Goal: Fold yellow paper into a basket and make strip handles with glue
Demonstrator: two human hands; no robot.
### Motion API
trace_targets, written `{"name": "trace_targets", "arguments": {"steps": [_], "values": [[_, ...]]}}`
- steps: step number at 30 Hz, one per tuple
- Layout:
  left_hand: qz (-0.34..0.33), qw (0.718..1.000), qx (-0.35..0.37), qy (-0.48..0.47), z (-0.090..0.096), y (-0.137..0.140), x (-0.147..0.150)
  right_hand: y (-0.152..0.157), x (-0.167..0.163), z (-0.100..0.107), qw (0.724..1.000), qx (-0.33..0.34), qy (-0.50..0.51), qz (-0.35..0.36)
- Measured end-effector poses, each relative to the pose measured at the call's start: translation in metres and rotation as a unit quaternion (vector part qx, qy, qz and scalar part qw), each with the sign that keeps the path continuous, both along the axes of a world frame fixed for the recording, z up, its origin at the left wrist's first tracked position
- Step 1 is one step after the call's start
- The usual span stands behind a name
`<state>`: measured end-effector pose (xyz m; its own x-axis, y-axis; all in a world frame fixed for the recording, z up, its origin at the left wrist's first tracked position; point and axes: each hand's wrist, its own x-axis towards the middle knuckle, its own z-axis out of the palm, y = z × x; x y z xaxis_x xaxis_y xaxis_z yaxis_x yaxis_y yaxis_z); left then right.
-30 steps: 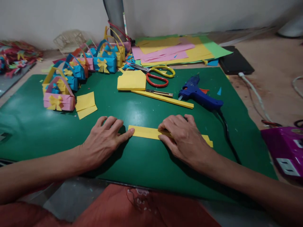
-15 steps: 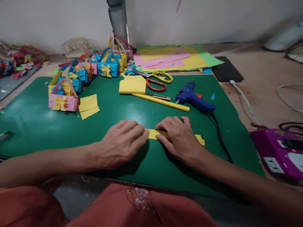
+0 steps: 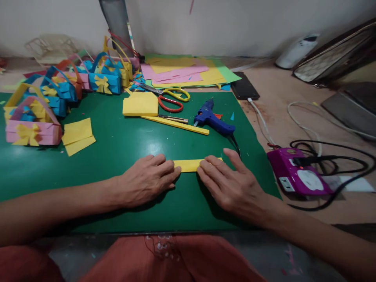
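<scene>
A folded yellow paper strip [image 3: 189,165] lies flat on the green mat [image 3: 117,215]. Its left end disappears under the curled fingers of my left hand [image 3: 149,178], which is closed on it. My right hand [image 3: 230,180] rests on the strip's right part with fingers stretched out flat and thumb raised apart. Just beyond the hands lie a long narrow yellow paper strip [image 3: 182,126], a utility knife [image 3: 173,119] and a blue glue gun [image 3: 213,117]. Behind the knife are scissors [image 3: 172,104] with red and yellow handles, beside a stack of yellow paper [image 3: 140,105].
Several small paper handbags with bows, among them a pink bag [image 3: 44,134], stand at left near yellow paper pieces [image 3: 78,135]. Coloured sheets [image 3: 179,74] and a phone [image 3: 245,87] lie behind. A purple power outlet box [image 3: 296,172] with black cords stands right.
My view has turned right, so the table things appear further left. My right hand has flattened from a pinch, its thumb now raised. My left hand stays on the strip's left end.
</scene>
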<state>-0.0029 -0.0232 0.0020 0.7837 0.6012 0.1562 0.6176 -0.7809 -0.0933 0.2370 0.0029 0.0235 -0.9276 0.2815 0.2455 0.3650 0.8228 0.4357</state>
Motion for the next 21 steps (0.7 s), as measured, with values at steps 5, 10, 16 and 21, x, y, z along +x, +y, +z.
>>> {"name": "trace_targets", "arguments": {"steps": [5, 10, 16, 21], "values": [[0.013, 0.999, -0.008, 0.031, 0.002, 0.004, 0.006, -0.003, -0.007, -0.003, 0.999, 0.035, -0.030, -0.024], [0.024, 1.000, 0.016, 0.014, 0.001, 0.003, 0.009, 0.001, -0.009, -0.006, 0.998, 0.053, -0.016, -0.018], [0.035, 0.995, 0.091, -0.026, 0.002, 0.004, 0.013, 0.008, -0.009, -0.010, 0.997, 0.062, 0.035, -0.009], [0.008, 0.992, 0.122, -0.030, 0.007, 0.003, 0.014, 0.009, -0.009, -0.012, 0.997, 0.043, 0.065, -0.002]]}}
